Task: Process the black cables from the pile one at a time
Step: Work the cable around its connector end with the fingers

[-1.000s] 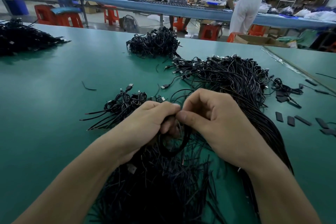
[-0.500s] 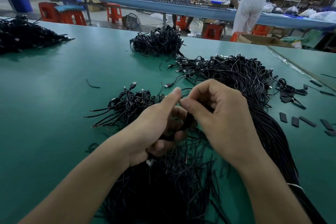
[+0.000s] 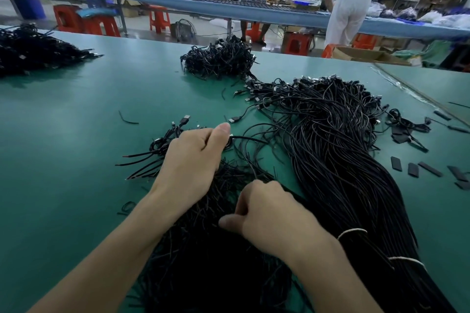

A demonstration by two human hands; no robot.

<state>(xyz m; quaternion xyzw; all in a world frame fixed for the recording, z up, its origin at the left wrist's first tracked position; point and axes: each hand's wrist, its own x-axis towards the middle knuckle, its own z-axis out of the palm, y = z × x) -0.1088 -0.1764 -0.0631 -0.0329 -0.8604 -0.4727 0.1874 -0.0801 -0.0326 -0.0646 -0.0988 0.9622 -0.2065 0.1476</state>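
Observation:
A long bundle of black cables [image 3: 338,150] with USB plugs at the far end lies on the green table [image 3: 76,160], tied with white string near me. My left hand [image 3: 193,160] grips a coiled black cable [image 3: 248,138] over a small pile of coiled cables [image 3: 157,145]. Nearer me, my right hand [image 3: 267,213] has its fingers curled and pinches into a loose heap of thin black ties [image 3: 211,262]. What its fingertips hold is hidden.
Another heap of coiled cables [image 3: 221,58] sits further back, and a third [image 3: 30,51] at the far left. Flat black strips [image 3: 417,168] lie at the right. A person [image 3: 351,0] stands at a long blue bench behind, with orange stools [image 3: 101,24] around.
My hands have parted. The left one has carried the coiled cable forward to the small pile, and the right one has dropped back down into the heap of ties.

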